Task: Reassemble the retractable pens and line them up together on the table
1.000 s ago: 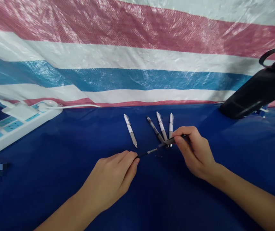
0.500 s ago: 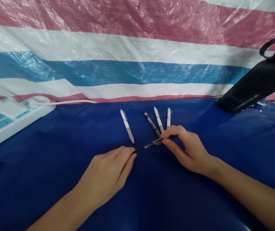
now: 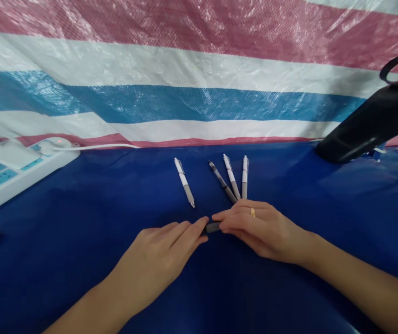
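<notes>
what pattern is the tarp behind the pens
Tarp: red, white, blue stripes; head view shows it best.

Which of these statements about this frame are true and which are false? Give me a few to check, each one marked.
A gold ring is on the right hand. True.

Four pens lie on the blue sheet beyond the hands. True.

The left hand holds a white pen. False: a short dark grey piece sits between the two hands.

The white power strip sits at the right of the view. False: it is at the left.

All four pens have white barrels. False: the second pen from the left is dark.
</notes>
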A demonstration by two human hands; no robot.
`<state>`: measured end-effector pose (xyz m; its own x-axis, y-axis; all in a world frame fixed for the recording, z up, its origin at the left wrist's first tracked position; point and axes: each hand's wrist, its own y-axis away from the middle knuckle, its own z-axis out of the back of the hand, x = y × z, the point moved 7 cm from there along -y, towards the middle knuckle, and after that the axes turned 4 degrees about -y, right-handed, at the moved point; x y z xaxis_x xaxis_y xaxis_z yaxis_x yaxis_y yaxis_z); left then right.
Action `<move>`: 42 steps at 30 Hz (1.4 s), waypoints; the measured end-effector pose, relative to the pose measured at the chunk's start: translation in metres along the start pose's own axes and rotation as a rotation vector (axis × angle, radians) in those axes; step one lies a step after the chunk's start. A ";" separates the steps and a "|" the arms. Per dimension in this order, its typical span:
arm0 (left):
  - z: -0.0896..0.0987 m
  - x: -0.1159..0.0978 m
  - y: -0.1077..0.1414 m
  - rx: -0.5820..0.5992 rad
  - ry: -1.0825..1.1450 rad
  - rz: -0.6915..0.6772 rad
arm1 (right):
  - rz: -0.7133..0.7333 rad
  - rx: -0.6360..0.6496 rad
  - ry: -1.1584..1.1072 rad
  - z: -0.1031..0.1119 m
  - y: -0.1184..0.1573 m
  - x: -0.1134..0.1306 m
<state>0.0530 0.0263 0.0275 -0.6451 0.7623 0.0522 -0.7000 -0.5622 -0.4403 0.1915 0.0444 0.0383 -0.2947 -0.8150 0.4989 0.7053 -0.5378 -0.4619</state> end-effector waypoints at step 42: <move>0.002 0.005 -0.001 -0.020 0.014 0.029 | 0.033 0.090 0.266 -0.003 0.000 -0.002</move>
<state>0.0496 0.0305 0.0295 -0.6610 0.7499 0.0268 -0.6744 -0.5780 -0.4595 0.1903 0.0457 0.0352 -0.4214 -0.8660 0.2691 0.7681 -0.4986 -0.4017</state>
